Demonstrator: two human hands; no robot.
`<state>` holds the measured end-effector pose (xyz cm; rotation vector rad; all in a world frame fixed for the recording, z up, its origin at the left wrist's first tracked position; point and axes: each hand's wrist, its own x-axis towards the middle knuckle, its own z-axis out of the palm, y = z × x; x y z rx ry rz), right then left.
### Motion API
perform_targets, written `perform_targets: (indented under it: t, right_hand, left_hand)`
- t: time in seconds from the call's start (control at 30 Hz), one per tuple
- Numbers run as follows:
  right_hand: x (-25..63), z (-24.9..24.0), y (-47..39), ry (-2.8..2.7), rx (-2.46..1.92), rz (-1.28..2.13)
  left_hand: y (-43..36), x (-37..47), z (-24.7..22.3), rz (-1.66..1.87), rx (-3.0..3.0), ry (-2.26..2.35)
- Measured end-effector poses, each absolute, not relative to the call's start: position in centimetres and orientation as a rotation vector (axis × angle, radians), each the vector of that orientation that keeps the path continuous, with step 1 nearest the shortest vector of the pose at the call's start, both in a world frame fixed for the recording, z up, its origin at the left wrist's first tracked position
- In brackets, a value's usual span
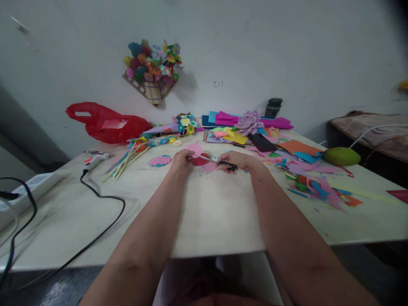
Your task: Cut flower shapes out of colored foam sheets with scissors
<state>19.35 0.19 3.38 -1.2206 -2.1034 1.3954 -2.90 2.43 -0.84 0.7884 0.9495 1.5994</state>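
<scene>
My left hand point(183, 160) pinches a pink paper piece point(194, 148) by its lower edge, above the table. My right hand point(236, 161) is closed round the black handles of a pair of scissors point(208, 160). Their metal blades point left and reach the paper by my left fingers. Beneath the blades lies a round red thing point(200, 160), partly covered. Another pink paper piece point(210, 167) rests just below the scissors. To the left lies a pink scalloped disc point(160, 160) with blue showing round its edge.
A glue gun point(95, 160) with a black cord lies left, near a power strip point(28, 197). Behind are a red plastic bag point(108, 125) and paper flowers point(185, 124). Paper scraps point(318, 187), a dark phone point(262, 142) and a green fruit-like object point(341, 156) lie right.
</scene>
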Motion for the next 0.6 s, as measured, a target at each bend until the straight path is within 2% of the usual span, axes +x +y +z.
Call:
perform_targets:
  t: [0.6]
  right_hand:
    - [19.08,2.87,0.71,-2.107,-1.174,1.422]
  left_hand:
    - [1.56,-2.36,0.12,1.598,0.713,0.918]
